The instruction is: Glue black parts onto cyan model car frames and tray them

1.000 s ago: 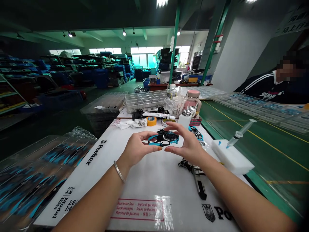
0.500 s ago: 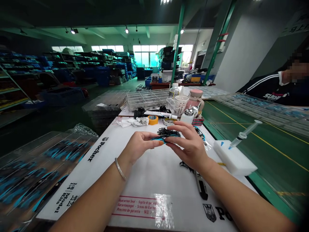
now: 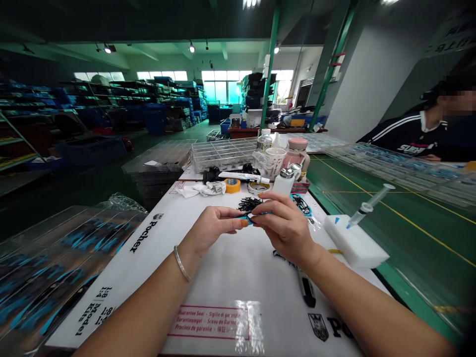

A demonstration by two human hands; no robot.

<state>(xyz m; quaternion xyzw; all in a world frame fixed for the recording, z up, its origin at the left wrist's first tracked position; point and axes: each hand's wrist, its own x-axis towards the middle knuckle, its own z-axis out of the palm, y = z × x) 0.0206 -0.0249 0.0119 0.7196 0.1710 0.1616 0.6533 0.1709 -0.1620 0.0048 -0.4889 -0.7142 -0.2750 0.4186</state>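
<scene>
Above the white printed work surface (image 3: 215,277), both my hands are closed on one small blue and black part (image 3: 248,218). My left hand (image 3: 217,220) pinches its left end between thumb and fingers. Thumb and fingertips of my right hand (image 3: 284,220) grip the other end, hiding much of it. Just behind the fingers lies a pile of small black pieces (image 3: 249,203). A blue-rimmed black part (image 3: 301,204) rests beyond my right hand. Below my right wrist is a utility knife (image 3: 307,290), near some black pieces partly covered by the hand.
Orange tape (image 3: 232,185), a white tube (image 3: 241,176), a metal-topped bottle (image 3: 284,181) and a pink-lidded jar (image 3: 298,148) stand at the back. A syringe (image 3: 370,207) sticks in a white foam block (image 3: 355,243) at right. Trays of blue parts (image 3: 48,277) lie left. A person (image 3: 412,129) sits at far right.
The view has shifted slightly, so the scene sits a little further left. My right hand's fingers have drawn closer together on the part. The person at right has leaned, and a hand now shows.
</scene>
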